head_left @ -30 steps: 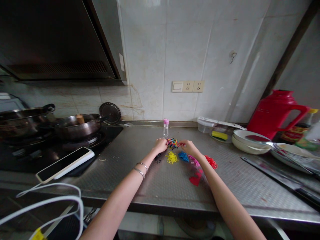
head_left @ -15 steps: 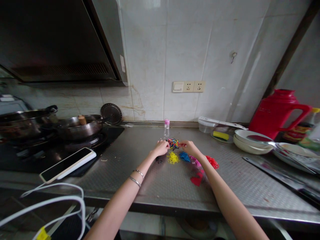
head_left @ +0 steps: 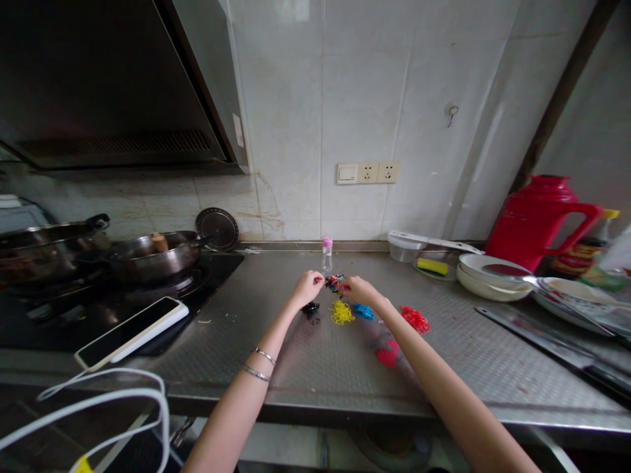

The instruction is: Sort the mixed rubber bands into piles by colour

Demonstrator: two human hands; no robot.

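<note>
A mixed heap of small coloured rubber bands [head_left: 334, 282] lies on the steel counter, between my two hands. My left hand [head_left: 309, 289] is at its left side, thumb and fingers pinched; anything between them is too small to make out. At the heap's right edge, my right hand [head_left: 362, 290] has its fingers drawn together, and what they hold cannot be seen. Nearer me lie separate piles: black bands [head_left: 310, 309], yellow bands [head_left: 342, 313], blue bands [head_left: 363, 311] and red bands [head_left: 415, 319]. Behind the heap stands a small clear bottle [head_left: 327, 256] with a pink cap.
A red heart-patterned clear bag [head_left: 387, 353] lies beside my right forearm. To the left are a phone [head_left: 129, 332], a cable and a pan [head_left: 152, 257] on the stove. At right are bowls [head_left: 493, 282], a cleaver [head_left: 537, 341], a sponge [head_left: 432, 267] and a red thermos [head_left: 532, 220].
My left hand has moved slightly left, away from the mixed heap, uncovering more of the black pile. My right hand has shifted left and forearm now hides the pink bands. The view has turned slightly.
</note>
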